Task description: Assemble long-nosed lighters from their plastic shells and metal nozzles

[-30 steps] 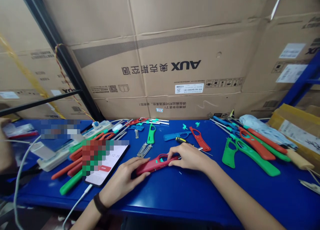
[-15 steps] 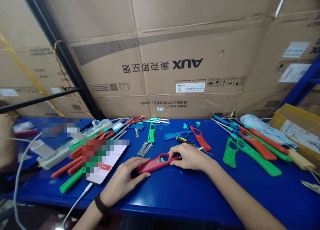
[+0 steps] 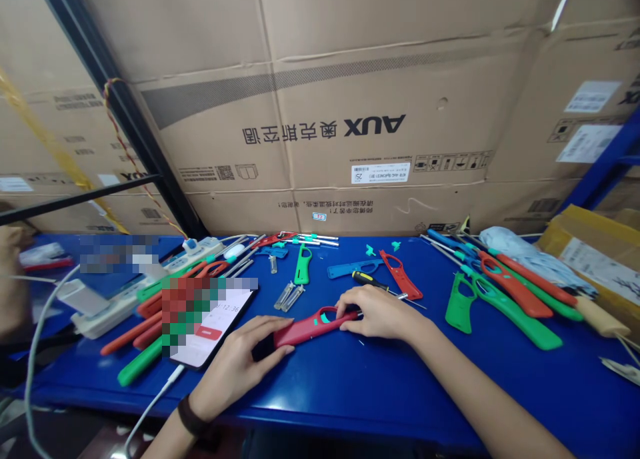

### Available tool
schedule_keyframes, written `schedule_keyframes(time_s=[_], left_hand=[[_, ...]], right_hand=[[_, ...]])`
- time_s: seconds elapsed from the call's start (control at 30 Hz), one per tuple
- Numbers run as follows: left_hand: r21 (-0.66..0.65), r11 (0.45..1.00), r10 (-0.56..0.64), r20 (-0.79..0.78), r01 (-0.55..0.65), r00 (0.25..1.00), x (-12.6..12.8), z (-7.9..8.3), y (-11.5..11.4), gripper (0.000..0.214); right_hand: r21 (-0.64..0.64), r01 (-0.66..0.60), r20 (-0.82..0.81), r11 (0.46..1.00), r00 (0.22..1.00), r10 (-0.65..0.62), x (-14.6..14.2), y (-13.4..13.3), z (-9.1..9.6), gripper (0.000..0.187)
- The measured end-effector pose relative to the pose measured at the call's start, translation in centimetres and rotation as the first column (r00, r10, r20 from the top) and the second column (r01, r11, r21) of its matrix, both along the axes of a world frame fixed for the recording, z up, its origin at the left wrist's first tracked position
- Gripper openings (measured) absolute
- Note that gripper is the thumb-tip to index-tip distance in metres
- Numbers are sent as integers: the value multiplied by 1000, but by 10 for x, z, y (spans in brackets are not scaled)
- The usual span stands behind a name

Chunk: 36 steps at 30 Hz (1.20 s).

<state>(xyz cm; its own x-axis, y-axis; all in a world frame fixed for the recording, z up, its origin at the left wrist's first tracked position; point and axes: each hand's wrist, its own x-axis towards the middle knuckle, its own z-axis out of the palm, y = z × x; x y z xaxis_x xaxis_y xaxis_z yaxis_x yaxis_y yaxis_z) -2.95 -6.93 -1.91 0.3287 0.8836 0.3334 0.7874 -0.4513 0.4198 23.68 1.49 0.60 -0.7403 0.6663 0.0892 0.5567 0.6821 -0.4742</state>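
Lighter body (image 3: 302, 331) of long red plastic sits on or just above the smooth blue tabletop (image 3: 320, 386), left hand (image 3: 246, 352) clasping its broad end, right hand (image 3: 374, 312) pinching its narrower end. Even, gentle pressure should prevent twisting.

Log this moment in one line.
left hand: holding wide end of red lighter | right hand: pinching its narrow end | beyond: screwdriver, clear tubes | surface: blue table

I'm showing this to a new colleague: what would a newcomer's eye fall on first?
Probably the red lighter-shaped piece, held between the left hand and the right hand, below the picture's middle. Next comes the big upside-down AUX lettering on the cardboard behind the blue table, then the lit phone left of the hands.
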Motion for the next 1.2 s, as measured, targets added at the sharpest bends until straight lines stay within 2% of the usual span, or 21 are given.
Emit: schedule_keyframes(time_s=[0.37, 0.77, 1.2], left_hand=[[-14, 1000, -8, 10, 8, 1000, -1, 0, 1, 31], [-44, 999, -19, 4, 20, 1000, 0, 0, -2, 32], [-98, 995, -31, 33, 34, 999, 3, 5, 0, 27]], right_hand=[[-17, -20, -18, 1000, 1000, 19, 0, 2, -2, 10], [-33, -16, 2, 999, 1000, 16, 1, -1, 6, 10], [-85, -17, -25, 996, 1000, 14, 0, 1, 0, 7]])
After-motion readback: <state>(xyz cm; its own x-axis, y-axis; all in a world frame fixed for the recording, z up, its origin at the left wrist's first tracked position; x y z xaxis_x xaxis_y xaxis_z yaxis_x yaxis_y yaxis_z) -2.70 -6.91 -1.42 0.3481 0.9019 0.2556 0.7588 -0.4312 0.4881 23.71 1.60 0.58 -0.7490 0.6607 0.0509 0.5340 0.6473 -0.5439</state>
